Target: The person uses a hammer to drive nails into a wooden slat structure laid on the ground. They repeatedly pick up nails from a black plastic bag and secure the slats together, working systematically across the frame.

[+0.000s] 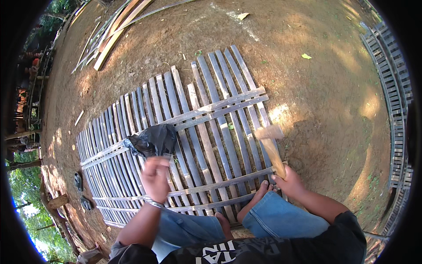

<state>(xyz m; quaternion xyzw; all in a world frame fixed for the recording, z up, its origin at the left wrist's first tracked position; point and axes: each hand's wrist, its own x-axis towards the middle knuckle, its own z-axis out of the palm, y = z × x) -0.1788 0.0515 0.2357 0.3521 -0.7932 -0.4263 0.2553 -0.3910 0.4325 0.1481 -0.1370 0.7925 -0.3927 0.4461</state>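
Two hands are hovering over one large slatted panel of grey-brown strips (207,145), which is lying flat on bare brown earth (325,97) across the centre of the frame. Your right hand (291,181), lower right of centre, is gripping a pale wooden-handled hammer (274,155) near its handle end. Your left hand (156,180), left of centre, is curling its fingers just beside a crumpled black plastic bag (163,138); whether it is pinching anything cannot be told.

Judged from the grip, hammering on the panel is the step in hand. You should be landing each blow squarely, with your left fingers staying outside the swing. Your bare right foot (262,190), lower centre, is resting near the hammer side: advisable to be keeping it clear.
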